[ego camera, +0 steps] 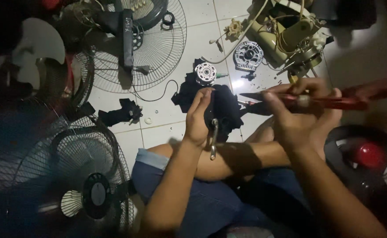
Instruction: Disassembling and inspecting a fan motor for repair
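Several fan parts litter dim white-tiled floor (pixel 193 26).

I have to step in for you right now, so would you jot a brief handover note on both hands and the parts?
Left hand: grips the black fan part over the lap, metal bracket hanging below.
Right hand: holds the red-handled tool, tip pointing at the black part.
On the tiled floor: two round motor pieces, a cream motor housing, wire fan guards.
Black part not yet set down; pieces lie apart.
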